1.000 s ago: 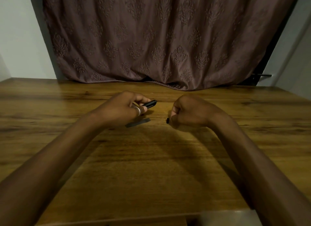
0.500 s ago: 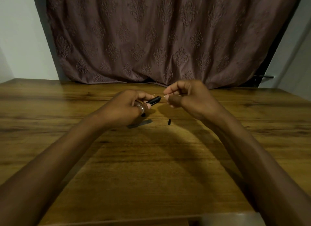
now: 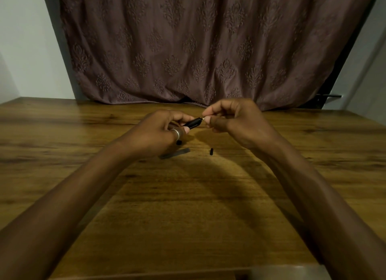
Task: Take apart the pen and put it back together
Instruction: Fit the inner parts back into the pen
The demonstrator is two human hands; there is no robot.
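Fingers of my left grip (image 3: 160, 131) curl round the black pen barrel (image 3: 192, 122), holding it above the desk (image 3: 188, 196) with its front end pointing right and slightly up. My right grip (image 3: 234, 119) pinches the thin pale tip (image 3: 202, 118) that pokes out of the barrel's end, thumb and forefinger closed on it. A small black piece (image 3: 211, 151) lies on the desk below my hands, and a flat grey strip (image 3: 177, 153) lies near it to the left, partly under my left grip. A patterned brown curtain (image 3: 198, 50) hangs behind the desk.
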